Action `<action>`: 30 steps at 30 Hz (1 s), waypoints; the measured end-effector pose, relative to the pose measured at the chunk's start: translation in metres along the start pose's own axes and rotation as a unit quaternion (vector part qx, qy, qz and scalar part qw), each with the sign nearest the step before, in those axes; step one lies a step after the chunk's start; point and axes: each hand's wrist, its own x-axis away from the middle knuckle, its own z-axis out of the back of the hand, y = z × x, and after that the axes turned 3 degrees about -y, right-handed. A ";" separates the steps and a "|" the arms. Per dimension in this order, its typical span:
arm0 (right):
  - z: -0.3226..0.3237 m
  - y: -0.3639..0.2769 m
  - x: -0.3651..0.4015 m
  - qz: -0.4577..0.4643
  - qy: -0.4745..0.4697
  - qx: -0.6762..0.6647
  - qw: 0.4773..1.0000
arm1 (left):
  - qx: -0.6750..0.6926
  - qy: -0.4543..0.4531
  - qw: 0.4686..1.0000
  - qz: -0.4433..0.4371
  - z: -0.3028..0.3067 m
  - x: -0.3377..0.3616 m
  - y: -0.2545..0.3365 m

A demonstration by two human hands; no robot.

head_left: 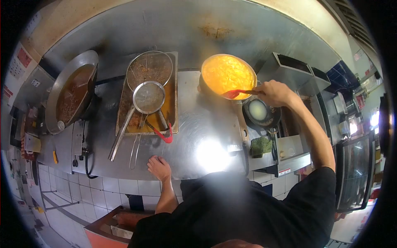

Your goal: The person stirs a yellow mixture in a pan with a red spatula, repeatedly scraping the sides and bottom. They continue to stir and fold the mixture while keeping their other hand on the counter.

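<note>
My right hand (273, 93) is closed around the dark handle of a red spatula (232, 94). The spatula's red head dips into the near edge of a round pan (251, 68) of bright yellow, lumpy food (228, 74). Below that hand, a dark frying pan (271, 118) holds something pale and round. My left hand (159, 167) rests on the front edge of the steel counter (190, 124), fingers stretched out and holding nothing. Nearest to it are the thin wire handle of a strainer (149, 97) and a red-ended utensil (166, 137).
A rectangular tray (175, 91) with brownish liquid stands left of centre, a large mesh skimmer (149, 70) lying across it. Farther left sits a big wok (94, 62) of brown liquid. A green sponge-like block (261, 147) lies at the right, near a boxy appliance (294, 142).
</note>
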 end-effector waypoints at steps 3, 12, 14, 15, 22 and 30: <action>-0.030 -0.002 -0.023 0.028 -0.013 -0.026 0.999 | -0.015 -0.002 1.000 -0.003 0.003 0.000 0.000; -0.068 -0.029 -0.099 0.079 0.029 -0.228 0.970 | -0.019 -0.004 1.000 -0.004 0.004 0.000 0.000; -0.090 -0.031 -0.125 0.061 0.112 -0.285 0.950 | -0.012 -0.005 1.000 -0.005 0.002 0.000 0.000; -0.094 -0.032 -0.135 0.064 0.112 -0.284 0.950 | -0.012 -0.003 1.000 -0.002 0.004 0.000 0.001; -0.090 -0.032 -0.176 -0.018 0.133 -0.170 0.976 | -0.014 -0.021 1.000 0.013 0.007 -0.002 0.004; -0.080 -0.004 -0.162 -0.006 0.099 0.032 0.995 | -0.011 -0.028 0.999 0.009 0.007 0.000 0.003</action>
